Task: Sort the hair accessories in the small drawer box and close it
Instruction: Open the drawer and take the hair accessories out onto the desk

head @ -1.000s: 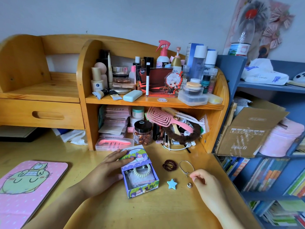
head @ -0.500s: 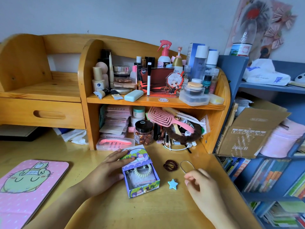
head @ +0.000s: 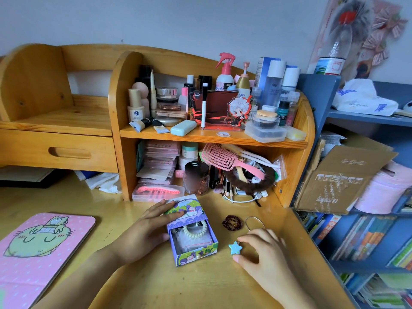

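Wooden desk under a crowded cosmetics shelf, with a pink mat at the left. The box sits in the middle of the desk, near the front edge, its drawer pulled out toward the person. A cream coil tie lies inside the drawer on what looks like a clear bag, so at least one accessory is already stowed. Three pieces remain out on the desk to the right of the box: a star clip just beside the drawer front, a dark tie further back, and a thin ring partly hidden behind the right hand. The left hand rests on the box's top with fingers laid nearly straight, thumb along the drawer's side, steadying it. The right hand's fingers are curled, forefinger and thumb set either side of the star; whether they already pinch it, or hold anything in the palm, cannot be told. By this look the sorting is well short of done: the star seems next, then the tie and ring, and the drawer is not yet pushed closed.
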Demonstrator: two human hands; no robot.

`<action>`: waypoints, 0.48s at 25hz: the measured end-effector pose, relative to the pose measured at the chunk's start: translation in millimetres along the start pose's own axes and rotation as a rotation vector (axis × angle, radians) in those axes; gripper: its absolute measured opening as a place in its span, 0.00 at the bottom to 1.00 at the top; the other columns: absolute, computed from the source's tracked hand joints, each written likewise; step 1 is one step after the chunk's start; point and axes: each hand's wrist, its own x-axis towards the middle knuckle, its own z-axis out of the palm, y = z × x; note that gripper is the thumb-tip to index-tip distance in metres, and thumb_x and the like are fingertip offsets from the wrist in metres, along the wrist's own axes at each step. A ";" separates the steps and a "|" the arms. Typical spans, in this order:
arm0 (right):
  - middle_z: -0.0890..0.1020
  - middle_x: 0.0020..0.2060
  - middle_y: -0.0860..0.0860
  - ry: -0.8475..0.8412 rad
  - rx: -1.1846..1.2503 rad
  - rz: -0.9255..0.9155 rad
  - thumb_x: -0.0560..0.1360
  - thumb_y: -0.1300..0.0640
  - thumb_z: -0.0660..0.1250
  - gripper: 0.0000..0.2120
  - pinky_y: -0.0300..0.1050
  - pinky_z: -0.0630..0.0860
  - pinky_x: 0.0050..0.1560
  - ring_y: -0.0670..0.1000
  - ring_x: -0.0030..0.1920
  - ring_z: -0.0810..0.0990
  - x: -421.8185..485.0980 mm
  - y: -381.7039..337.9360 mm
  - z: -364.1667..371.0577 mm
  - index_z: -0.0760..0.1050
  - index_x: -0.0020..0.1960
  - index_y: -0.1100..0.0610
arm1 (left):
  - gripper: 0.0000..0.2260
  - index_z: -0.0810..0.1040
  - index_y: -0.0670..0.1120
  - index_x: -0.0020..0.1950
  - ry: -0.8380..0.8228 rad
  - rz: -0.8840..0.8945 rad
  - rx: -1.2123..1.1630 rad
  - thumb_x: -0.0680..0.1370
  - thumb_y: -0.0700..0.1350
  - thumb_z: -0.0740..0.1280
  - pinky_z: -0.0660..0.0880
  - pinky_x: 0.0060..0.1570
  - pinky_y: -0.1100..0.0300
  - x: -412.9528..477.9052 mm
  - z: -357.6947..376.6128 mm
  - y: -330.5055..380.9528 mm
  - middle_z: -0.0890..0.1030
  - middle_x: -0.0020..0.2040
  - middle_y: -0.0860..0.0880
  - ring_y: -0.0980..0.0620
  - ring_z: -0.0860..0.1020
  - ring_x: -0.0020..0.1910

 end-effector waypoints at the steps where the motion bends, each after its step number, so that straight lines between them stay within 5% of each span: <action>1: 0.75 0.46 0.35 -0.003 0.005 0.004 0.62 0.34 0.63 0.20 0.40 0.63 0.49 0.40 0.51 0.70 0.4 -0.1 0.5 0.78 0.49 0.41 | 0.27 0.64 0.65 0.68 -0.001 -0.002 -0.002 0.75 0.43 0.68 0.50 0.71 0.58 -0.1 -0.4 0.6 0.58 0.74 0.58 0.60 0.48 0.74; 8: 0.76 0.42 0.36 0.016 -0.011 0.014 0.61 0.34 0.63 0.17 0.42 0.67 0.47 0.42 0.47 0.71 2.9 2.3 4.5 0.80 0.44 0.42 | 0.28 0.63 0.66 0.68 -0.016 -0.003 0.004 0.75 0.43 0.68 0.47 0.70 0.66 0.6 -1.5 2.3 0.57 0.74 0.59 0.61 0.47 0.74; 12: 0.77 0.39 0.37 0.060 -0.062 -0.025 0.62 0.36 0.63 0.15 0.33 0.60 0.49 0.41 0.47 0.68 3.6 0.3 4.6 0.81 0.41 0.43 | 0.28 0.62 0.66 0.68 -0.022 -0.006 0.001 0.75 0.42 0.68 0.49 0.71 0.59 0.4 -1.2 1.4 0.57 0.74 0.58 0.61 0.47 0.74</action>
